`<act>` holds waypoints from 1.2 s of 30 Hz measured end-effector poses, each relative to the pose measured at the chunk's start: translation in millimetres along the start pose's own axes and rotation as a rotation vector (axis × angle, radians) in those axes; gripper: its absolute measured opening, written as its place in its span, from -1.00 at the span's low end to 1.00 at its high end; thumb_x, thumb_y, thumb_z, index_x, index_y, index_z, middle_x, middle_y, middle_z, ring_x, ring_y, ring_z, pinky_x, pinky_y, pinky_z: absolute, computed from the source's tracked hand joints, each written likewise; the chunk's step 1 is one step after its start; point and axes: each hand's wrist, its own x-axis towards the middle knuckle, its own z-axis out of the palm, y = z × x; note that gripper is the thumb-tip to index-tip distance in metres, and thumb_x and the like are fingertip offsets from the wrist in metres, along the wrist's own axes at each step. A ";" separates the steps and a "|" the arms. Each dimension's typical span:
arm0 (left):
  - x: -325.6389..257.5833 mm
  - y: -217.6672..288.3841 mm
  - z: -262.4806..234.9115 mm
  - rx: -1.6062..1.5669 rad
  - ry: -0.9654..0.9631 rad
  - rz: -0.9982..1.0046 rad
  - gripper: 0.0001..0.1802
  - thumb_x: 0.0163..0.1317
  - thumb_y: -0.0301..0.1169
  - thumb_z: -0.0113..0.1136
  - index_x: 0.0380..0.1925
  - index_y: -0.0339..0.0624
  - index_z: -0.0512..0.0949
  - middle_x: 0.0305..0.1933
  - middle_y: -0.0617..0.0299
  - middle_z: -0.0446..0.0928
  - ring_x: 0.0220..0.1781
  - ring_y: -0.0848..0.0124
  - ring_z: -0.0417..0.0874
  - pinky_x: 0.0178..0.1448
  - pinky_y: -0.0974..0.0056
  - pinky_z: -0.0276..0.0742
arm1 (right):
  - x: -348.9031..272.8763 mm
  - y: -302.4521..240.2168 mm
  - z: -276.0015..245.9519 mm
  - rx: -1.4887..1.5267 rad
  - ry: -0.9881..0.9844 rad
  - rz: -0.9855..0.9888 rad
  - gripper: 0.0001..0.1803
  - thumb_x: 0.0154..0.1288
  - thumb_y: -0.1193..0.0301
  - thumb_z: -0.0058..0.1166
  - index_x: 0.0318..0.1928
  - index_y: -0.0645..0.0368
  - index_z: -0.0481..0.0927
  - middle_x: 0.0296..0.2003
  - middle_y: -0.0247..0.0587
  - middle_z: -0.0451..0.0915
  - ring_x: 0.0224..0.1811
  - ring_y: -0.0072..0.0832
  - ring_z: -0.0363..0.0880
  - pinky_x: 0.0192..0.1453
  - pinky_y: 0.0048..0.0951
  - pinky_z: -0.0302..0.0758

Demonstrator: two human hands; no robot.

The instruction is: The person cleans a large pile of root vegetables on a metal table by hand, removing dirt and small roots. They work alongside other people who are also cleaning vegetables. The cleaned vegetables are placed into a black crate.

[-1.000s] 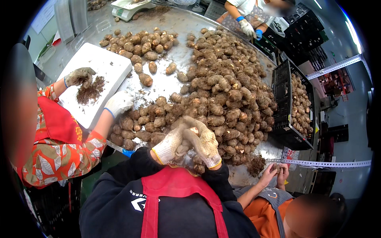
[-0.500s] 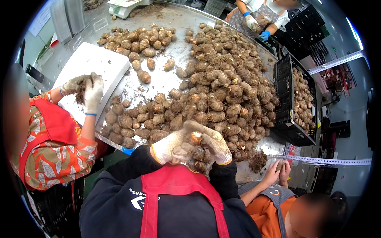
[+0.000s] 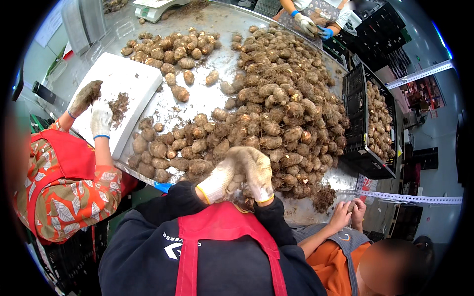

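Note:
Both my hands wear soiled white knit gloves and meet close in front of my red apron, at the near edge of the heap. My left hand (image 3: 220,178) is curled, its fingers reaching in under the other glove. Over it bends my right hand (image 3: 257,172), closed, its knuckles turned up. The taro they hold between them is covered by the gloves now; it showed half a second ago. Just beyond lies a large heap of brown, hairy taros (image 3: 281,103), several of them touching the area around my fingers.
A metal table (image 3: 224,54) carries the heap and a smaller taro pile (image 3: 173,49). A white foam block (image 3: 111,71) lies left, under a co-worker's gloved hands. At right, a black crate (image 3: 358,103) holds taros. Other people work at right and far side. A scale (image 3: 157,7) stands at the back.
My right hand has turned over and closed across the left, hiding the taro seen between them before. The left co-worker's hands have drawn back, leaving root scraps on the foam block.

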 end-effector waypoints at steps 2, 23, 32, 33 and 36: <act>14.3 3.0 -11.9 0.173 0.036 -0.083 -0.42 0.42 0.28 -0.30 -0.17 0.04 0.42 -0.70 0.48 0.27 -0.78 0.59 0.25 -0.70 0.51 0.09 | 9.4 7.8 -9.5 0.091 -0.008 -0.173 -0.63 0.49 0.22 0.00 -0.09 0.32 0.65 -0.23 -0.18 0.71 -0.19 -0.52 0.63 -0.02 -0.48 0.53; 28.4 13.6 -1.2 -0.251 -0.100 0.168 -0.60 0.48 -0.06 -0.07 0.10 -0.07 0.46 -0.09 0.17 0.58 -0.23 0.36 0.63 -0.24 0.25 0.60 | -9.7 6.3 -12.2 -0.747 0.278 -0.322 -0.34 0.14 0.46 0.31 0.27 0.29 0.42 -0.02 -0.07 0.55 0.05 -0.38 0.55 0.12 -0.34 0.53; 30.9 19.4 -18.4 0.239 -0.002 0.321 -0.60 0.49 -0.13 -0.05 0.14 -0.12 0.47 0.02 0.22 0.56 0.04 0.41 0.56 0.08 0.25 0.53 | -16.2 -1.6 -22.5 -0.562 0.186 -0.264 -0.42 0.20 0.50 0.21 0.26 0.27 0.45 -0.14 -0.12 0.56 -0.09 -0.43 0.55 0.05 -0.43 0.48; 30.8 21.2 -19.3 0.425 -0.008 0.425 -0.61 0.50 -0.16 -0.05 0.14 -0.14 0.47 0.03 0.19 0.56 0.05 0.38 0.56 0.09 0.24 0.52 | -19.3 -10.2 -20.0 -0.590 0.145 -0.225 -0.42 0.20 0.50 0.21 0.26 0.27 0.46 -0.13 -0.14 0.56 -0.10 -0.43 0.54 0.05 -0.43 0.48; 27.5 27.7 -28.1 0.987 -0.027 0.732 -0.64 0.51 -0.25 -0.06 0.14 -0.20 0.48 0.07 0.09 0.54 0.09 0.29 0.55 0.11 0.22 0.51 | -22.7 -16.8 -17.5 -0.599 0.082 -0.127 -0.45 0.22 0.47 0.24 0.23 0.28 0.47 -0.12 -0.16 0.57 -0.11 -0.43 0.53 0.05 -0.43 0.47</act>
